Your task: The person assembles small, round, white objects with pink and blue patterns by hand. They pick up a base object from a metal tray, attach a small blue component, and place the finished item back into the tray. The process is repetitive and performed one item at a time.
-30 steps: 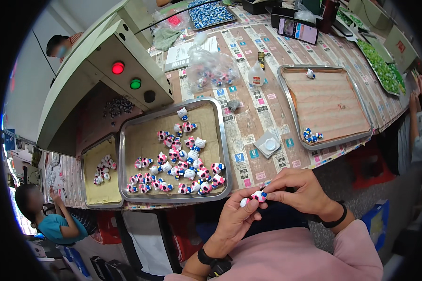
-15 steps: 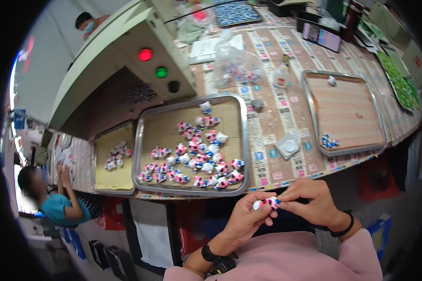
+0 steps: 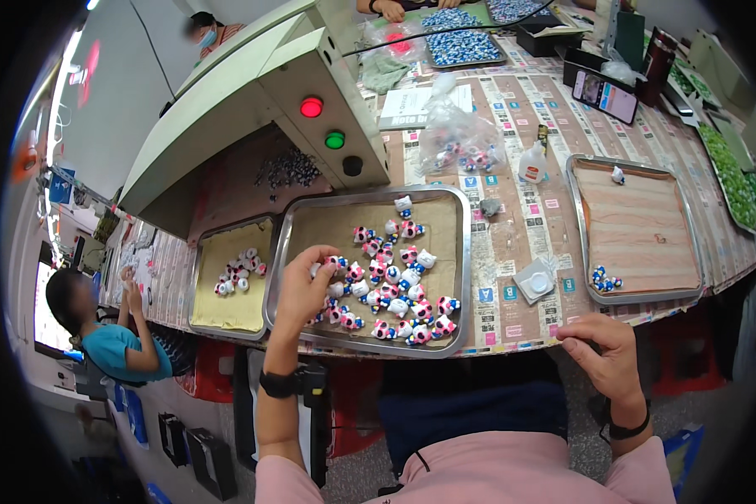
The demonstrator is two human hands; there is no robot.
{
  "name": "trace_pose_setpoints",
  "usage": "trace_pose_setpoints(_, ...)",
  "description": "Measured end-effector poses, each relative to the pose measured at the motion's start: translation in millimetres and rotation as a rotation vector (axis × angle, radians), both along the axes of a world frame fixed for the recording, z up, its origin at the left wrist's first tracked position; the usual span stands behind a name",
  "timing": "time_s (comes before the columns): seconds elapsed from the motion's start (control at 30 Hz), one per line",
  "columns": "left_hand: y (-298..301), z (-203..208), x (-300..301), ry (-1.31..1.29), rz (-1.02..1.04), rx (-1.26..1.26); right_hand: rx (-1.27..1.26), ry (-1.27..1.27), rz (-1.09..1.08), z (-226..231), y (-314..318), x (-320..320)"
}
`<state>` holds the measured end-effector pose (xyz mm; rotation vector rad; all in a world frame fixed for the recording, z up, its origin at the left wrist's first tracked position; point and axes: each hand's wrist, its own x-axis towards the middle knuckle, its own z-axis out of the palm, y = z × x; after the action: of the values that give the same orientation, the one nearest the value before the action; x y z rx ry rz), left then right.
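My left hand (image 3: 304, 290) reaches over the left side of the large metal tray (image 3: 460, 252). Its thumb and fingers close round a small pink-and-white figurine (image 3: 334, 264), partly hidden by the fingers. More cat-like figurines (image 3: 391, 292) in white, pink and blue lie loosely across the tray's brown lining. Beyond the table's front edge, my right hand (image 3: 606, 353) is raised with thumb and forefinger pinched together; whatever may be between them is too small to make out.
A yellow-lined tray (image 3: 214, 317) holds white-and-pink pieces at left, beside a beige machine (image 3: 344, 109). At right, another tray (image 3: 643, 298) holds a few figurines. A glue bottle (image 3: 532, 162), plastic bag (image 3: 458, 139), white square holder (image 3: 536, 281) and phone (image 3: 605, 97) occupy the table. Other people sit nearby.
My hands have parted from the figurine they held together near my body. The left has moved forward and left over the large tray; the right has shifted rightward. The view has shifted too.
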<state>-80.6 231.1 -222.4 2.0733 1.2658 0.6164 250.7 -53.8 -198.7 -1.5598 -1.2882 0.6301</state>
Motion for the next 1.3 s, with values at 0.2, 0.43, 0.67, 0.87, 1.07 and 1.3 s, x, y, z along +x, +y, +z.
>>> trace_pose_setpoints(0.2, 20, -4, 3, 0.142, -0.080, 0.336, -0.007, -0.056, -0.189, -2, -17, 24)
trace_pose_setpoints(0.43, -72, 32, 20, -0.684, 0.086, -0.679, -0.039, -0.222, -0.421, -16, -20, 74)
trace_pose_setpoints(0.67, -163, 7, 72, -1.017, -0.358, -1.479, -0.152, -0.452, -0.291, -28, 5, 82)
trace_pose_setpoints(0.87, -211, -32, 91, -0.875, -0.467, -1.683, -0.393, -0.602, -0.239, -18, 21, 87)
trace_pose_setpoints(1.07, -213, -40, 94, -0.915, -0.246, -1.709, -0.222, -0.493, -0.308, -32, 19, 107)
trace_pose_setpoints(1.3, -192, -33, 97, -0.982, -0.284, -1.670, -0.167, -0.605, -0.220, -37, 13, 109)
